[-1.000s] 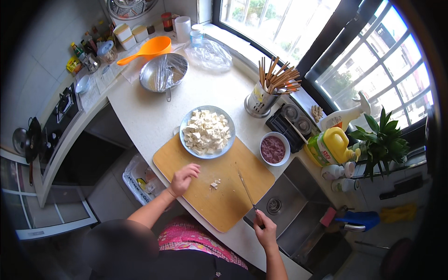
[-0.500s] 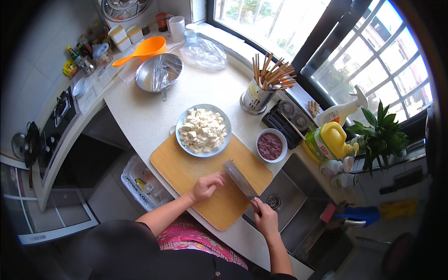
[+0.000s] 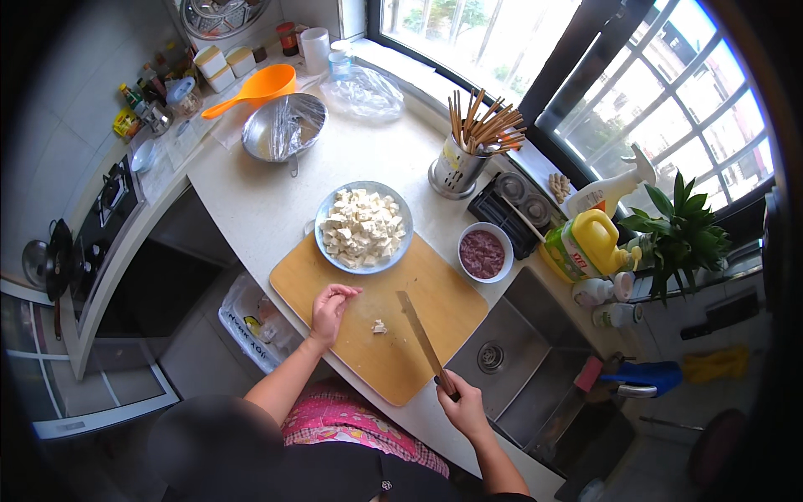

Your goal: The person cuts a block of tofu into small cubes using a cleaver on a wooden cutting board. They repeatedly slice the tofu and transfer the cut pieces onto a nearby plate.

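Note:
My right hand grips a kitchen knife by its dark handle. The blade slants up and left over the wooden cutting board, edge-on to the view. Above the board's left part is my left hand, empty, with its fingers loosely stretched toward the right. A few small white bits lie on the board between the two hands. At the board's far edge stands a pale blue bowl, heaped with white tofu-like cubes.
Right of the board, a white bowl of purplish mince stands near the steel sink. Farther back are a chopstick holder, a yellow jug and a film-covered metal bowl. A lined bin stands below the counter's left edge.
My left hand has moved left, away from the blade, and its fingers have straightened. My right hand has drawn the knife slightly down and left, turning it edge-on. Small white bits now show on the board.

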Motion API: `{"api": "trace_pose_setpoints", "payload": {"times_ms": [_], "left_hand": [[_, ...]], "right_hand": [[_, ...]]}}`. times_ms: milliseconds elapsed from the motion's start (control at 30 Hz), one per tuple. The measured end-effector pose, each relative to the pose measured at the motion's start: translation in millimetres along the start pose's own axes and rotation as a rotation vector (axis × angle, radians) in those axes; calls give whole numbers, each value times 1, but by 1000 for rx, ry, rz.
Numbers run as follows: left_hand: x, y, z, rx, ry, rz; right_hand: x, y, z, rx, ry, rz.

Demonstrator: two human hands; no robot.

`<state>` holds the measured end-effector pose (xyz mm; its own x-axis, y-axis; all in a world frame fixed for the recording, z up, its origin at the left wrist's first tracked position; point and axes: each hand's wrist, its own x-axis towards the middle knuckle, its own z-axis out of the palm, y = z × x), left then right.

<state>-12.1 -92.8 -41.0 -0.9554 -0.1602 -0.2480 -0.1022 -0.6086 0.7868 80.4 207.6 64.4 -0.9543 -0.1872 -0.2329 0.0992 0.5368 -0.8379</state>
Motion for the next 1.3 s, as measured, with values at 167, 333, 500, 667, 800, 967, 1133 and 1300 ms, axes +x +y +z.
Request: {"api": "trace_pose_setpoints", "payload": {"times_ms": [167, 333, 500, 667, 800, 967, 1133, 1300], "left_hand": [[19, 21, 5, -218, -25, -176], [26, 29, 2, -233, -29, -194], [19, 36, 2, -222, -16, -179], [9, 44, 3, -208, 0, -162], [5, 48, -1, -216, 15, -137], [-4, 45, -13, -213, 30, -107], [-17, 38, -11, -233, 89, -91], [-22, 39, -16, -255, 112, -55]], "right_hand": [[-17, -1, 4, 212, -323, 140], [-15, 9, 20, 261, -434, 158], [-4, 12, 13, 210, -441, 304], [-15, 17, 28, 224, -440, 94], [-8, 18, 29, 213, -426, 303], [-8, 7, 10, 238, -392, 206], [-14, 16, 30, 273, -464, 231], [0, 7, 28, 345, -384, 309]]}}
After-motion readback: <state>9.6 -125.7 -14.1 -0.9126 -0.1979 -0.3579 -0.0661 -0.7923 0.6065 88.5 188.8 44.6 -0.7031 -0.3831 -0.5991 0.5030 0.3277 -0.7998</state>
